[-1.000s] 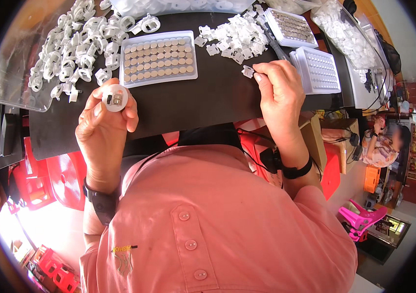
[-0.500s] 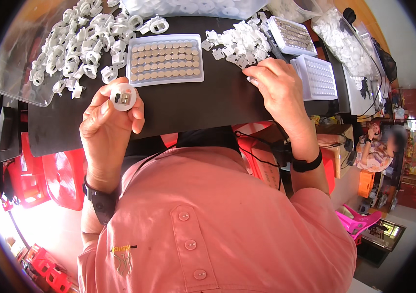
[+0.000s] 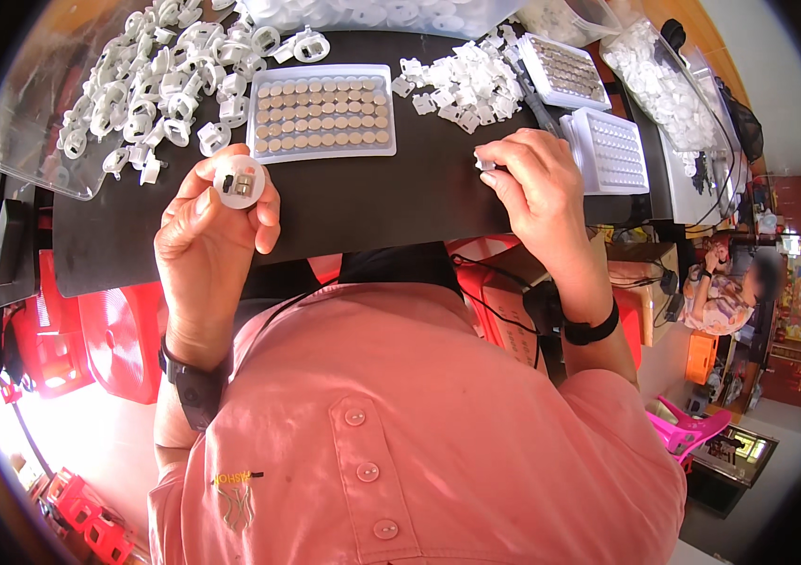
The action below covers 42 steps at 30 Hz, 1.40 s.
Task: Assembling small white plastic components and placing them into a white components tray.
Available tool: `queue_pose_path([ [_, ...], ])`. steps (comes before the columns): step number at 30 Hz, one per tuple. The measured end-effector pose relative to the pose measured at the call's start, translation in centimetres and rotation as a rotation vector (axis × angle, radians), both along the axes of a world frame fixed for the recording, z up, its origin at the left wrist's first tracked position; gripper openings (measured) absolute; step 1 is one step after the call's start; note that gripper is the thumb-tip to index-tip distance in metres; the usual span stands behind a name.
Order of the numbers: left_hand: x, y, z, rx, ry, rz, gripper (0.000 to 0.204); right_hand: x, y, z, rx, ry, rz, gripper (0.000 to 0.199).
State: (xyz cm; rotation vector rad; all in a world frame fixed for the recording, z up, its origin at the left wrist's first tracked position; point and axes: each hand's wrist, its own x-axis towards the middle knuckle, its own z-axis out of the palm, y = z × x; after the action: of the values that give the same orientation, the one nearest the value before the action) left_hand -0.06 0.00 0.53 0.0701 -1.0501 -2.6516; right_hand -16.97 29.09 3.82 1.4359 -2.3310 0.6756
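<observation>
My left hand (image 3: 210, 215) pinches a round white plastic housing (image 3: 240, 191), its inner side facing up; dark and metallic parts show inside it. Between the thumb and fingers of my right hand (image 3: 540, 181) is a small white plastic clip (image 3: 484, 163), partly covered by the fingertips. Just beyond that hand lies a heap of similar small white pieces (image 3: 472, 81). A pale tray of round button cells (image 3: 322, 114) rests on the dark table between the hands' far sides. Many white ring-shaped housings (image 3: 175, 80) are piled at the far left.
Another tray of cells (image 3: 565, 71) and a stack of white trays (image 3: 611, 149) stand at the right. A clear bag of white parts (image 3: 669, 85) lies beyond them. A translucent bin (image 3: 372, 13) closes off the table's far side. Someone sits in the right background.
My right hand has drawn back from the heap toward me, and the small white clip now shows in its fingertips. The left hand holds the round housing almost still.
</observation>
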Motion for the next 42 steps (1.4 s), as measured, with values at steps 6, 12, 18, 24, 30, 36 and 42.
queue_pose_path([
  [6,0.0,0.0,0.0,-0.005,0.017,-0.033,0.046,1.5,0.4,-0.7,0.085,0.100,-0.028,0.036],
  [12,-0.1,0.3,0.2,0.057,0.027,-0.051,0.041,3.7,1.6,0.5,0.134,0.027,0.089,0.051],
  [18,-0.2,0.3,0.0,0.147,0.059,-0.090,0.034,4.2,1.7,-1.2,-0.118,0.108,0.290,0.025],
  [24,0.2,0.0,-0.1,0.125,0.081,-0.068,0.032,4.9,-6.6,0.8,-0.457,-0.483,0.183,0.016],
  [30,0.1,0.2,-0.3,0.144,0.104,-0.043,0.031,7.3,-14.8,2.4,-0.734,-1.119,0.379,0.001],
  [36,0.2,0.2,-0.4,0.212,0.092,-0.038,0.030,7.8,-16.1,1.3,-0.702,-1.152,0.350,0.005],
  [42,0.2,0.1,-0.3,0.229,0.079,-0.027,0.029,7.9,-16.3,1.2,-0.680,-1.064,0.332,0.006],
])
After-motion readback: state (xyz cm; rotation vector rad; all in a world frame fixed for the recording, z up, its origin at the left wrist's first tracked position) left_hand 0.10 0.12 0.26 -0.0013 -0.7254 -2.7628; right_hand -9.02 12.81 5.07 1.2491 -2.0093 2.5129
